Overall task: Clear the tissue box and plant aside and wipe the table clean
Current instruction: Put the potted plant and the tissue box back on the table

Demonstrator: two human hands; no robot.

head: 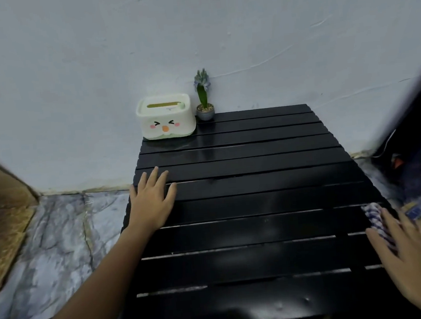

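Two hands are on the black slatted bench (259,201), which fills the centre and lower part of the frame. The left hand (152,202), at centre left, lies flat on the bench's left edge with fingers straight and spread, its grip open and holding nothing. The right hand (414,258), at lower right, is blurred; its fingers are straight and lie on a blue-and-white striped cloth (376,218) at the bench's right edge, pressing it rather than curling round it. The tissue box (165,117), cream with a cartoon face on its front, stands at the bench's far left corner, just above centre of the frame, against the pale wall (69,70). The plant (203,96), a small green spike in a grey pot, stands just beside the box on its right, also at the wall. Marbled grey floor (58,236) shows at lower left.
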